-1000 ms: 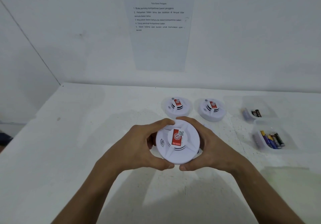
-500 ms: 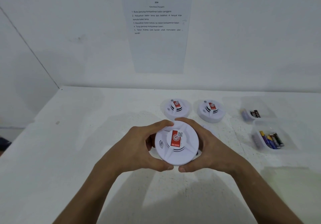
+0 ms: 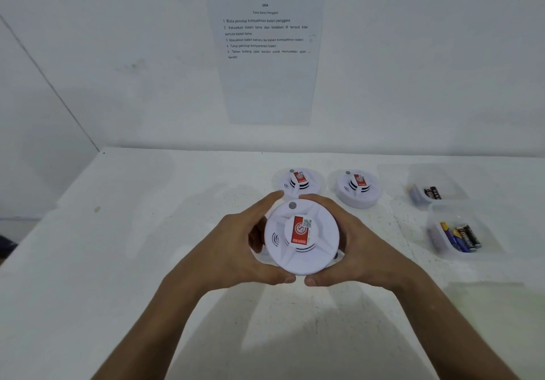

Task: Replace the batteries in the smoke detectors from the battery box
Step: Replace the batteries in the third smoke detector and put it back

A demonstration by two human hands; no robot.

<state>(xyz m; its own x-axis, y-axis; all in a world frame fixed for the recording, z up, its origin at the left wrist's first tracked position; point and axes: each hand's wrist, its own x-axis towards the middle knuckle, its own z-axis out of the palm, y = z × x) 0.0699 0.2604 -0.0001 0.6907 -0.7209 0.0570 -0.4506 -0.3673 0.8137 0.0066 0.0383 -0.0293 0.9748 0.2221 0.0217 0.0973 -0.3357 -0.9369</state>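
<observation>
A round white smoke detector (image 3: pixel 300 238) with a red label is held face up above the table between both hands. My left hand (image 3: pixel 236 250) wraps its left rim and my right hand (image 3: pixel 362 247) wraps its right rim; the thumbs nearly meet at its near edge. Two more white smoke detectors, one at the left (image 3: pixel 298 182) and one at the right (image 3: pixel 358 188), lie face up on the table behind it. At the right stand two clear boxes: the nearer battery box (image 3: pixel 436 235) holds several batteries, the farther box (image 3: pixel 451 182) holds a few.
The white table (image 3: pixel 132 261) meets white walls at the back and left. A printed instruction sheet (image 3: pixel 265 37) hangs on the back wall. The table's left edge drops off toward a dark floor area.
The held detector has turned a little between my hands, and its grey button now shows at the far rim. My fingertips have shifted apart at the top.
</observation>
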